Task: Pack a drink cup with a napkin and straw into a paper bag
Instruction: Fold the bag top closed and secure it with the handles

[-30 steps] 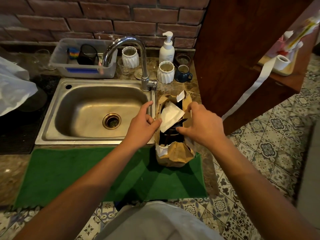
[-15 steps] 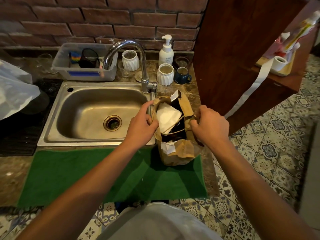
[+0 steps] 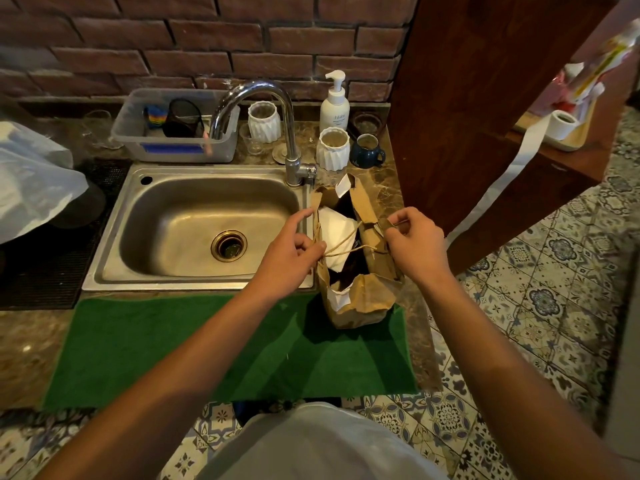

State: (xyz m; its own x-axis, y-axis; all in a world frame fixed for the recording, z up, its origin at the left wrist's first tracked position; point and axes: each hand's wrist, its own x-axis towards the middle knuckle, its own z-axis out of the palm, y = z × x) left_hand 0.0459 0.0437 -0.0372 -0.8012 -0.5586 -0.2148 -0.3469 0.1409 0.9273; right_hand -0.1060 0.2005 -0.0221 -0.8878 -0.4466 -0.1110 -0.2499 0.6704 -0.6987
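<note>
1. One paper bag (image 3: 360,299), brown, stands upright on the bench (image 3: 391,195), near edge on the green mat (image 3: 194,344), just right of the sink (image 3: 207,230). Mouth open.
2. One white napkin (image 3: 334,230) inside the bag, at the left of the opening, resting on sth dark; can't tell if that's the cup. No straw made out.
3. Two twine handles (image 3: 341,245) cross over the bag mouth.
4. Two hands, one each side of the bag mouth, bag between them.
5. Left hand (image 3: 291,258): touching the bag's left rim, thumb & fingers curled, pinching the twine handles where they meet at that side.
6. Right hand (image 3: 414,244): at the bag's right rim, fingers curled, pinching the top edge of the paper wall near the far right corner.
7. Far side of bench: two white ribbed cups (image 3: 264,121), one dark blue mug (image 3: 367,154), one white pump bottle (image 3: 334,105), one clear plastic tub (image 3: 173,133) w/ a dark item and a coloured item in it.
8. One chrome tap (image 3: 277,123) at the sink's far right corner, just beyond the bag.
9. One white plastic bag (image 3: 31,178) at far left. One paper roll (image 3: 562,123) on the wooden shelf (image 3: 540,157) to the right, its strip hanging down.
</note>
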